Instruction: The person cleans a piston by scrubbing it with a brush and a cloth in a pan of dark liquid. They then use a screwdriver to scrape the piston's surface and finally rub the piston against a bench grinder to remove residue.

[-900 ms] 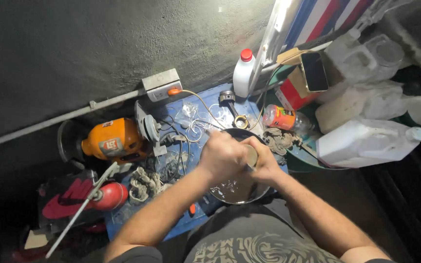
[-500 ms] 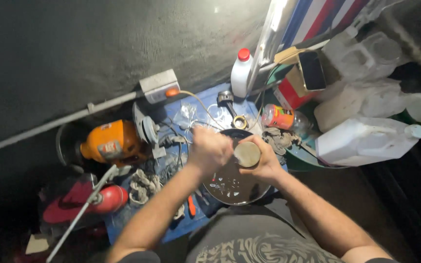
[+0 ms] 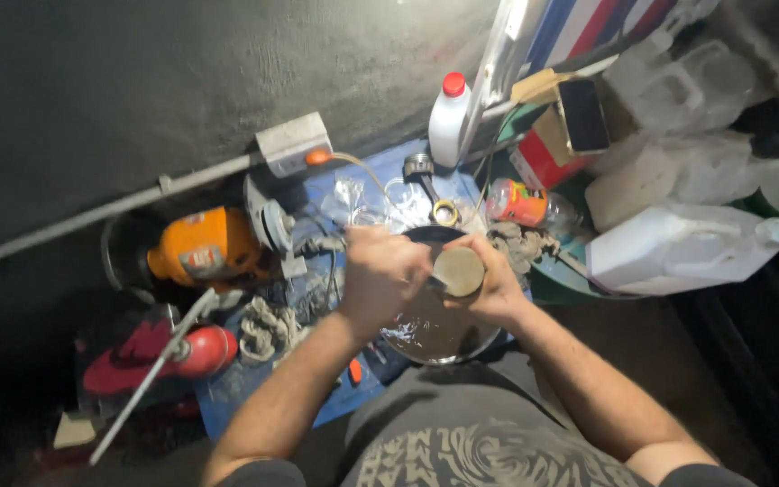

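Clearly the person is working over a round metal bowl [image 3: 435, 335] that is holding dark, dirty liquid, and this bowl is standing on a blue mat [image 3: 254, 383] on the floor, just in front of the knees. The right hand [image 3: 496, 287] is wrapping around a small pale cylinder [image 3: 458, 271], a round part with a flat end facing up, and is keeping it above the far rim of the bowl. The left hand [image 3: 380, 278] is closing into a fist just beside the cylinder; something thin seems to be sticking out from it toward the part, perhaps a brush or a small tool, but the view is too dark and blurred to tell. So I cannot say what this fist is gripping.

To my judgement, the step in hand is the washing or scrubbing of the cylinder over the liquid. The next move is asking for a firm grip by the right hand and short, controlled strokes by the left, with the part staying over the bowl so drips are falling inside it.

Behind the bowl a connecting rod [image 3: 429, 188] is lying on the mat, an orange power tool [image 3: 205, 248] is sitting at the left, and a white bottle with a red cap [image 3: 449, 126] is standing near the wall.
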